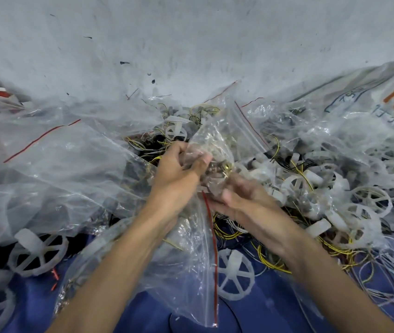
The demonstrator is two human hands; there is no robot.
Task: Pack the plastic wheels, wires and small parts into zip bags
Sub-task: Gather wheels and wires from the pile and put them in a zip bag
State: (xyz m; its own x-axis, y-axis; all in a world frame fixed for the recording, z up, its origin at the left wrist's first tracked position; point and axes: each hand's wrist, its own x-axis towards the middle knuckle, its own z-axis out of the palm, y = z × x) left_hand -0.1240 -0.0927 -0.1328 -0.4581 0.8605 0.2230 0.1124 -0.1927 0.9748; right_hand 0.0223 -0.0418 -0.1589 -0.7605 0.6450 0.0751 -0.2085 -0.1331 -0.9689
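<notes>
A grey, scuffed surface runs across the top of the scene, its near part buried in packing stock. Crumpled clear plastic sheeting covers the left, and a printed white woven sack lies at upper right. A heap of white spoked plastic wheels, tangled with thin yellow and black wires, fills the right side and spills onto a blue cloth nearest the camera.

At centre, a large clear zip bag with a red seal strip hangs below the person's forearms. Above it, the left hand has its grip clenched on a small crumpled clear bag of brass-coloured small parts, held over the heap. The right hand sits just beside the red strip, but it is too motion-blurred to tell what its grip is doing.
</notes>
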